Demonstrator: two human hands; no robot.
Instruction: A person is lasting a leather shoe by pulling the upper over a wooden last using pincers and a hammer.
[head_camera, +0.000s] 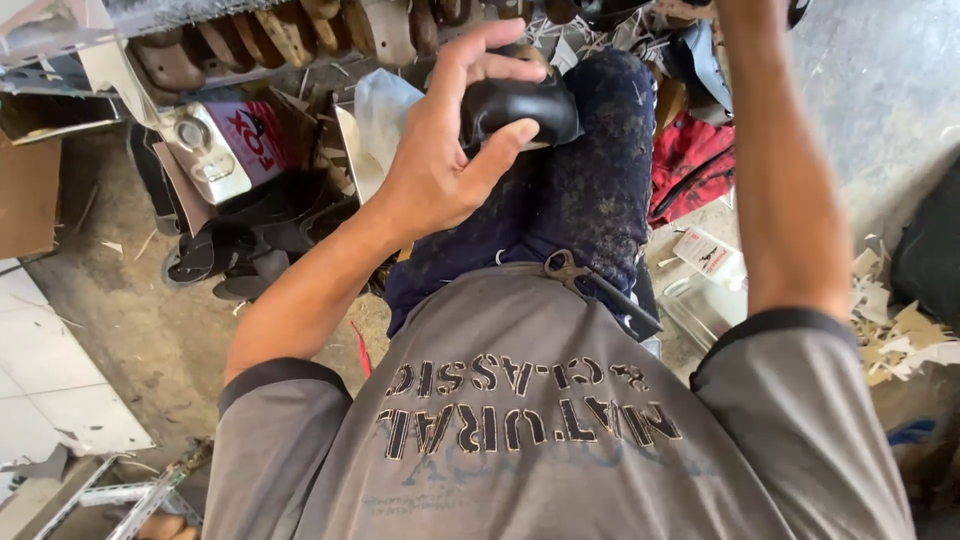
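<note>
Spreading across the lower frame, one grey shirt (540, 440) with dark lettering is seen, and above it one knee in dark speckled trousers (590, 190). Two forearms are counted. The left hand (440, 150) is closed around one glossy black shoe piece (520, 105), thumb below and fingers curled over its top, and the piece is held just above the knee. The right forearm (775, 150) runs up past the top edge, so the state of those fingers cannot be told. One row of brown shoe lasts (290, 35) is lined along the top edge of the floor space. One metal can (225, 145) with a white and red label lies tilted near the upper left. One red bag (690, 165) sits right of the knee. One pair of pincers (600, 290) rests on the lap. Pale offcuts (900, 340) are scattered at the right edge.
</note>
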